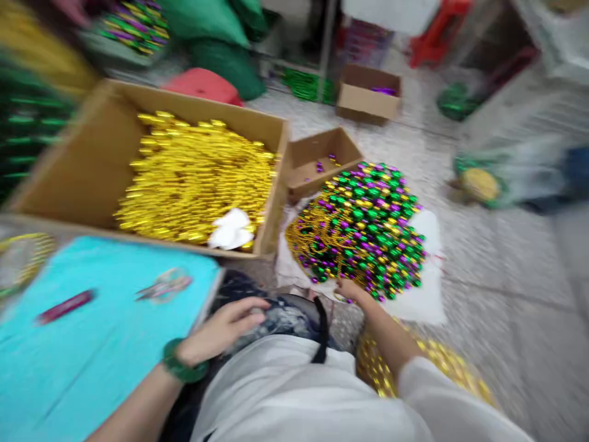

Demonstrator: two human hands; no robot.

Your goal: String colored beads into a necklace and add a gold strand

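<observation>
My left hand [234,325], with a green bangle on its wrist, lies over my lap, fingers loosely stretched and nothing in them. My right hand [350,290] reaches down to the near edge of a heap of green, purple and gold bead necklaces [377,227]. Its fingers are curled around what looks like a thin gold bead strand [339,270]; blur hides the exact grip. The heap lies on a white sheet [426,294] on the floor.
A large cardboard box [69,166] of gold bead strands [197,178] stands ahead-left. On the turquoise table [115,350] are scissors [163,286] and a dark red tool [67,307]. A small open carton [317,153] adjoins the heap; gold beads [453,362] lie at my right.
</observation>
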